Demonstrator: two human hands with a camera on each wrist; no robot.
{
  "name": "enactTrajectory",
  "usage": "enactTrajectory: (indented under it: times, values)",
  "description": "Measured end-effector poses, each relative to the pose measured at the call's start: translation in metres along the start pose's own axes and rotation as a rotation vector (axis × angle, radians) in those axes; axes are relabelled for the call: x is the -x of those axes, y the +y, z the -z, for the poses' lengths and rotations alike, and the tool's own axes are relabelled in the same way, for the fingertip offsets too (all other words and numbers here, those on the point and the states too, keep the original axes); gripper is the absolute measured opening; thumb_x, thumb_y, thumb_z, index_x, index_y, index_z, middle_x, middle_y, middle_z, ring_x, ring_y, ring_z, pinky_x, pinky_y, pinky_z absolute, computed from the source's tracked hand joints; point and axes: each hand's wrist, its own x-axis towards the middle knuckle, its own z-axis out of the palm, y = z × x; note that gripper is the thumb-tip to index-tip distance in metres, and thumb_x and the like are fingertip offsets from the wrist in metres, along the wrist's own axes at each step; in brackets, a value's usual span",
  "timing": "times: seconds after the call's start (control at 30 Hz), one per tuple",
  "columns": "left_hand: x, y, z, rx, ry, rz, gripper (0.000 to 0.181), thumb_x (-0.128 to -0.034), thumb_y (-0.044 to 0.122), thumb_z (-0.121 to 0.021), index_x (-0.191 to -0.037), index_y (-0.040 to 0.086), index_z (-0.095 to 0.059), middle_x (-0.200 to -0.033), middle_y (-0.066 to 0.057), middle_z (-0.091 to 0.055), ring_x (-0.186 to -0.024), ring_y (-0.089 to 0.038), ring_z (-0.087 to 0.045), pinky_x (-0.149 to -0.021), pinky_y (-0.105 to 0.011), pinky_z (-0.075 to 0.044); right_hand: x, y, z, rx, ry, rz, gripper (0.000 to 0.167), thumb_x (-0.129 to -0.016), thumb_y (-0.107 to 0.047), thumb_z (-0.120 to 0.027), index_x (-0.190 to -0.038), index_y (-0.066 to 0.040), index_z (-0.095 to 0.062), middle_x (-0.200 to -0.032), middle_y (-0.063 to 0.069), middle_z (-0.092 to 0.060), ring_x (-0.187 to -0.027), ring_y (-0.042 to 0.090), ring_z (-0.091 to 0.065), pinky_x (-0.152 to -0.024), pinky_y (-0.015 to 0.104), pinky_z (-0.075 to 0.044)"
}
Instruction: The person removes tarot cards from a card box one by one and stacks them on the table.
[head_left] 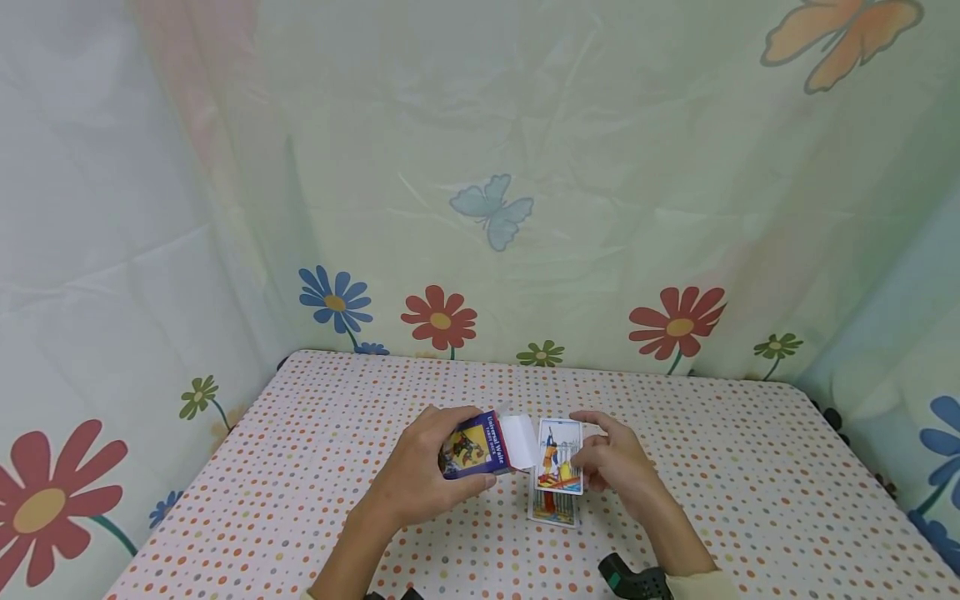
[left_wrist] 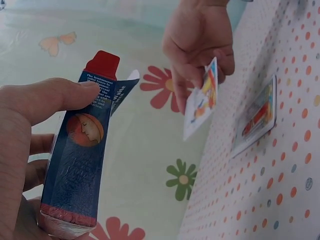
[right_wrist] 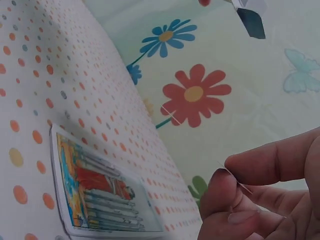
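My left hand [head_left: 420, 471] grips a blue tarot card box [left_wrist: 75, 172], thumb on one side and fingers round the other. The box's end is unfolded, with a white flap [head_left: 519, 442] sticking out to the right and a red tab [left_wrist: 104, 65] visible in the left wrist view. Between thumb and fingers, my right hand [head_left: 621, 465] pinches a tarot card [head_left: 560, 457], picture side up in the head view. The card is raised off the table. Below it lies a stack of tarot cards [right_wrist: 102, 192], its top card face up and partly covered in the head view.
A table with a dotted cloth [head_left: 337, 400] spreads beneath both hands. Behind it and at the sides hang curtains [head_left: 570, 167] printed with flowers and butterflies. A black wrist device [head_left: 637, 579] shows at the right forearm.
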Motion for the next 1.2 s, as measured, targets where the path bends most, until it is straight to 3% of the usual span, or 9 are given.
enactTrajectory:
  times: [0.17,0.4,0.57,0.9,1.2]
  values:
    - [0.0,-0.001,0.0,-0.005,0.0,0.003,0.072,-0.0752,0.042,-0.087,-0.14,0.028,-0.058,-0.131,0.012,-0.062,-0.102,-0.007,-0.052,-0.082,-0.032,-0.052,-0.004,0.01,-0.003,0.036,-0.005,-0.015,0.067,-0.078,0.004,-0.064,-0.142,-0.008,-0.049,-0.08,0.01,-0.061,-0.056,0.021,-0.051,-0.048,0.03,-0.039]
    - [0.0,0.0,0.0,-0.013,0.008,0.011,0.072,-0.0749,0.043,-0.087,-0.14,0.027,-0.059,-0.136,0.01,-0.062,-0.113,-0.01,-0.054,-0.095,-0.043,-0.049,-0.007,0.018,-0.007,0.07,-0.019,-0.015,0.065,-0.077,0.004,-0.064,-0.14,-0.007,-0.052,-0.07,0.01,-0.059,-0.052,0.019,-0.048,-0.046,0.031,-0.038]
    - [0.0,0.0,0.001,-0.016,0.001,0.015,0.072,-0.0752,0.044,-0.086,-0.14,0.029,-0.058,-0.134,0.013,-0.062,-0.105,-0.007,-0.051,-0.084,-0.033,-0.051,-0.008,0.023,-0.011,0.078,-0.038,-0.033,0.067,-0.075,0.004,-0.062,-0.141,-0.006,-0.052,-0.063,0.009,-0.057,-0.045,0.017,-0.043,-0.043,0.029,-0.036]
    - [0.001,0.0,0.0,-0.012,0.0,0.012,0.072,-0.0753,0.043,-0.087,-0.14,0.028,-0.058,-0.13,0.014,-0.062,-0.101,-0.006,-0.05,-0.081,-0.03,-0.051,-0.01,0.033,-0.018,0.104,-0.031,-0.035,0.064,-0.076,0.004,-0.061,-0.138,-0.004,-0.053,-0.058,0.009,-0.057,-0.041,0.015,-0.042,-0.041,0.027,-0.036]
    - [0.0,0.002,0.002,-0.013,-0.011,0.024,0.073,-0.0762,0.045,-0.086,-0.141,0.027,-0.057,-0.131,0.012,-0.062,-0.102,-0.007,-0.05,-0.082,-0.03,-0.051,-0.01,0.032,-0.022,0.24,0.009,-0.038,0.061,-0.077,0.003,-0.064,-0.136,-0.003,-0.054,-0.06,0.009,-0.057,-0.042,0.014,-0.044,-0.041,0.025,-0.035]
